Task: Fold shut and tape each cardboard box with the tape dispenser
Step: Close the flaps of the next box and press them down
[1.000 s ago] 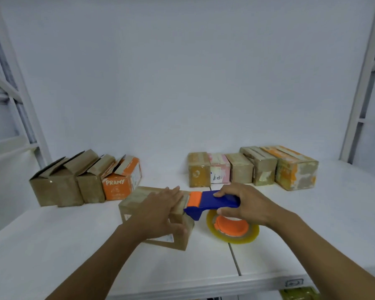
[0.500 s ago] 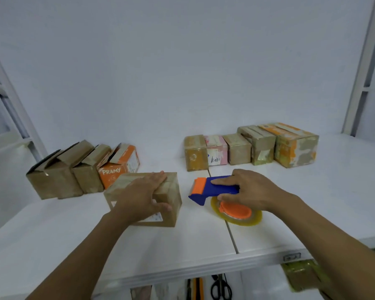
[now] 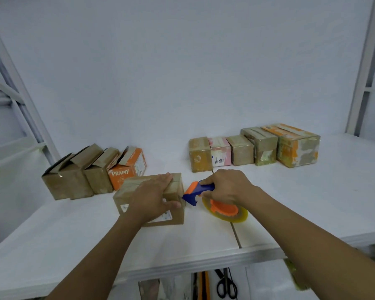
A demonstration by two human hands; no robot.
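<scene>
A brown cardboard box [image 3: 176,187] with its flaps folded shut lies in the middle of the white table [image 3: 74,234]. My left hand [image 3: 153,197] lies on top of it, fingers stretched over the lid and thumb against the near side. My right hand [image 3: 225,187] grips the blue handle of the tape dispenser [image 3: 204,191]. The dispenser's blue nose touches the box's right end. Its orange hub and clear tape roll [image 3: 227,211] sit below my hand, just above the table.
Several open-flapped boxes [image 3: 78,172], one orange and marked PRAMY [image 3: 126,172], stand at the back left. A row of taped boxes [image 3: 253,148] stands at the back right. Scissors [image 3: 224,284] hang below the table's front edge. White shelf posts [image 3: 359,68] rise at both sides.
The dispenser was off the box half a second ago; its nose is now back against the box's right end. My left hand stays on the lid. The camera has tilted.
</scene>
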